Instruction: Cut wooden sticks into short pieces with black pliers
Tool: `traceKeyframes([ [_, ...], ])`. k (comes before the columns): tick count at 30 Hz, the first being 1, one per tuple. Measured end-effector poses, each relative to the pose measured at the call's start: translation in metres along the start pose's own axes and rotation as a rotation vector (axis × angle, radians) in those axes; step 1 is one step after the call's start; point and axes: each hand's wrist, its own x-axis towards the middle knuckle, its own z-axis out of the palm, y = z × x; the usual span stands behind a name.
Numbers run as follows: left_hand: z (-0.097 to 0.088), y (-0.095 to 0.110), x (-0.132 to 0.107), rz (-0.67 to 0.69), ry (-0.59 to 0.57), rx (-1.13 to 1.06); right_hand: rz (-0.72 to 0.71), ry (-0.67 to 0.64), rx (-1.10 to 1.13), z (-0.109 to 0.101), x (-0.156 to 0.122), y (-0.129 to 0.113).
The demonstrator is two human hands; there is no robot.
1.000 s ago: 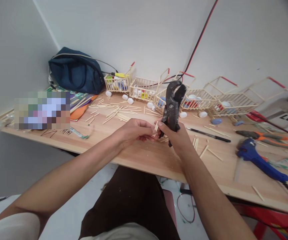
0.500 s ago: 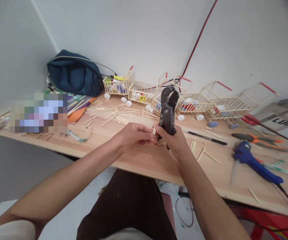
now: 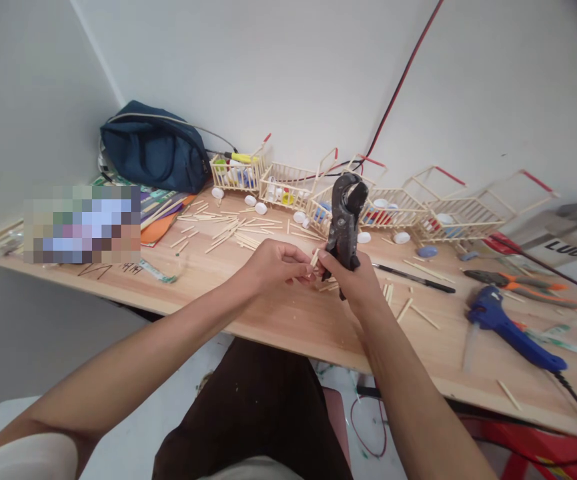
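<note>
Pipe cutter (image 3: pixel 342 223) held over the bench (image 3: pixel 288 320), head up toward its rear edge.
Inward from the near edge, the right hand (image 3: pixel 356 272) has its grip wrapped around the cutter, whose long axis stands almost upright; the left hand (image 3: pixel 279 264) pinches a short wooden stick (image 3: pixel 315 257), top leaning right.

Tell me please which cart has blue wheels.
The rightmost cart: its visible wheels are blue, while those seen on the other carts are white.

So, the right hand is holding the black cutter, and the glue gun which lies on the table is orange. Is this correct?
Not quite: the glue gun on the table is blue, as the head view shows. The right hand does hold the black cutter.
</note>
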Motion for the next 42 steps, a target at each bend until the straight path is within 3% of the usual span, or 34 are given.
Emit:
traceKeyframes([
  [3, -0.001, -0.004, 0.012, 0.099, 0.038, 0.123, -0.011, 0.157, 0.073, -0.005, 0.004, 0.000],
  [7, -0.001, -0.010, 0.034, 0.262, 0.123, 0.533, -0.032, 0.328, 0.436, -0.013, 0.008, -0.006],
  [10, 0.007, -0.013, 0.049, 0.337, 0.130, 0.749, -0.052, 0.333, 0.600, -0.018, 0.008, -0.012],
  [14, 0.021, -0.018, 0.059, 0.388, 0.120, 0.896, -0.062, 0.302, 0.650, -0.020, 0.006, -0.013],
  [21, 0.037, -0.024, 0.048, 0.475, 0.071, 0.986, -0.037, 0.275, 0.663, -0.017, 0.005, -0.014],
  [25, 0.033, -0.022, 0.040, 0.498, 0.093, 0.991, -0.017, 0.299, 0.669, -0.015, 0.004, -0.012],
  [27, 0.017, -0.019, 0.037, 0.514, 0.141, 0.951, -0.017, 0.292, 0.663, -0.014, 0.004, -0.010],
  [29, -0.013, -0.014, 0.031, 0.526, 0.208, 0.901, -0.028, 0.288, 0.660, -0.012, 0.004, -0.009],
  [33, -0.104, -0.009, 0.013, 0.458, 0.466, 0.848, -0.008, 0.321, 0.645, -0.009, 0.005, -0.009],
  [36, -0.169, -0.014, 0.000, 0.279, 0.662, 0.876, 0.022, 0.334, 0.637, -0.006, 0.006, -0.008],
  [37, -0.184, -0.018, -0.003, 0.234, 0.680, 0.899, 0.027, 0.334, 0.635, -0.005, 0.005, -0.007],
  [39, -0.205, -0.025, -0.006, 0.198, 0.684, 0.943, 0.021, 0.337, 0.625, -0.004, 0.005, -0.006],
  [42, -0.212, -0.031, -0.003, 0.174, 0.619, 1.053, 0.019, 0.342, 0.613, -0.001, 0.004, -0.005],
])
